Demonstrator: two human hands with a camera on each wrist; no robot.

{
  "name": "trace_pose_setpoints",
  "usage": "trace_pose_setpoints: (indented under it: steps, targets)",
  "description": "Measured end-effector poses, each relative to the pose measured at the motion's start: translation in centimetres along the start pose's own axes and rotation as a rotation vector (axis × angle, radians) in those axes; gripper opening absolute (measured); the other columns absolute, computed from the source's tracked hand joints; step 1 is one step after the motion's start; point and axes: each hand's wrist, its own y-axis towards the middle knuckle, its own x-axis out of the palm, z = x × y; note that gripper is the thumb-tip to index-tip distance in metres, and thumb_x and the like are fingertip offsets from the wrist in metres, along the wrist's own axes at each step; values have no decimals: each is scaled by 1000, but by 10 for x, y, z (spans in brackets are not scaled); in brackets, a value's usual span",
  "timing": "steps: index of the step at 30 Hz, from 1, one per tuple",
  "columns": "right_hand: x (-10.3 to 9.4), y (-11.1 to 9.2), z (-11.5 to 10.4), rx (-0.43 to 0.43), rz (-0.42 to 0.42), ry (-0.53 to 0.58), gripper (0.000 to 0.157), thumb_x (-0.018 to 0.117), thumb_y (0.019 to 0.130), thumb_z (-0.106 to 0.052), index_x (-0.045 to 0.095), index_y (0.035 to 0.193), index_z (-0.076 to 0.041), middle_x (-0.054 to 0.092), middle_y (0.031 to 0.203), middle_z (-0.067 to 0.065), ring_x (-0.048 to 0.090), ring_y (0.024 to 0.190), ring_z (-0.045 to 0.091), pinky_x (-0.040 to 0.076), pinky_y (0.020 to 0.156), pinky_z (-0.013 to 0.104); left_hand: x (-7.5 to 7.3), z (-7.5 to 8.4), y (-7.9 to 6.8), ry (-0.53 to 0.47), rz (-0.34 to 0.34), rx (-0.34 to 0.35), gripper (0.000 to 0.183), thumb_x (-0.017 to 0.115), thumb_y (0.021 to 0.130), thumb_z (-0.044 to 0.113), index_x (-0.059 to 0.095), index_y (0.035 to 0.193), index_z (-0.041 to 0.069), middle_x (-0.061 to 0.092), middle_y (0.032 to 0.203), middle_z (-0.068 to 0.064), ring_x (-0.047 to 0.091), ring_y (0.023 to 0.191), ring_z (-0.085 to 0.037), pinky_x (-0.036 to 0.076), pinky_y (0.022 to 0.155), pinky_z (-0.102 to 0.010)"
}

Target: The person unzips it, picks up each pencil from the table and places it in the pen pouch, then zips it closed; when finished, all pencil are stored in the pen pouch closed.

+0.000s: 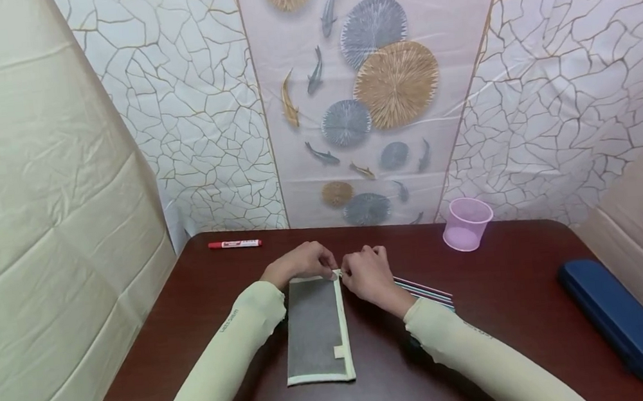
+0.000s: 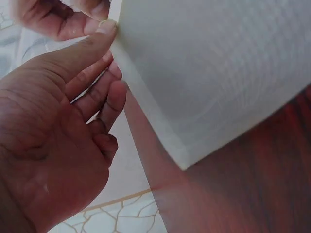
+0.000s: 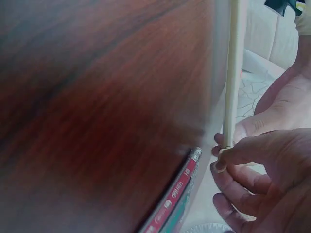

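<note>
A grey mesh zip pouch [image 1: 313, 330] with cream edging lies lengthwise at the middle of the table, its zipper edge on the right. My left hand [image 1: 306, 260] pinches its far right corner between thumb and fingers. Right beside it, my right hand [image 1: 368, 275] pinches the small zipper pull [image 3: 222, 158] at the far end of the zipper. In the left wrist view the pouch's far edge is raised off the table, the left thumb [image 2: 104, 31] pressing its corner. Several pencils [image 1: 426, 295] lie just right of my right hand, partly hidden by the wrist.
A pink translucent cup [image 1: 468, 225] stands at the back right. A dark blue case [image 1: 626, 319] lies along the table's right edge. A red marker [image 1: 235, 243] is at the back left. Patterned cloth [image 1: 202, 108] hangs behind the dark wooden table [image 1: 192, 303].
</note>
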Motion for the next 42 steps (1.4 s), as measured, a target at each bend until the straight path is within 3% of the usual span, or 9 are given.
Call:
trace_pose_setpoints:
  steps: [5, 10, 15, 24, 29, 35, 42]
  targets:
    - [-3, -3, -2, -83, 92, 6, 31, 74, 94, -15, 65, 66, -25, 61, 64, -10, 53, 78, 20, 41, 83, 46, -12, -5, -5, -96, -14, 18, 4, 80, 95, 21, 80, 97, 18, 79, 95, 4, 67, 85, -9, 55, 79, -27]
    - [-8, -7, -5, -195, 197, -74, 22, 77, 93, -14, 68, 73, -21, 68, 71, -4, 53, 78, 22, 38, 72, 39, -28, -1, -6, -148, -59, 26, 6, 78, 96, 20, 79, 95, 14, 76, 90, 4, 60, 80, -9, 50, 76, -25]
    - [-14, -13, -5, -243, 255, -170, 12, 79, 93, -16, 73, 82, -17, 73, 77, 0, 54, 78, 24, 39, 68, 35, -40, 1, 0, -199, -87, 20, 9, 76, 98, 21, 79, 99, 13, 75, 91, 5, 59, 84, -11, 49, 80, -26]
    - [-23, -40, -14, -358, 236, -244, 6, 78, 93, -14, 73, 89, -14, 73, 81, 4, 51, 75, 23, 37, 64, 32, -50, 2, 8, -135, -19, -49, 10, 74, 100, 23, 77, 102, 14, 76, 101, -1, 66, 96, -23, 50, 80, -27]
    - [-26, -57, -17, -378, 247, -268, 7, 80, 90, -15, 73, 88, -16, 71, 80, 2, 52, 76, 22, 38, 64, 32, -54, 2, 15, -78, 19, -47, 10, 74, 100, 23, 77, 103, 14, 75, 103, -2, 64, 93, -19, 51, 81, -30]
    - [-28, -83, -25, -466, 267, -262, 15, 78, 83, -9, 66, 80, -18, 65, 75, -1, 53, 78, 22, 42, 66, 34, -59, -8, 20, 0, 113, -65, 10, 74, 99, 25, 76, 96, 15, 75, 100, -1, 62, 88, -16, 51, 81, -33]
    - [-35, -110, -32, -477, 255, -255, 14, 78, 81, -11, 66, 83, -18, 66, 79, -3, 53, 81, 20, 41, 67, 32, -51, -13, 19, -3, 153, -45, 8, 77, 97, 22, 77, 94, 14, 77, 97, -2, 64, 87, -15, 52, 80, -31]
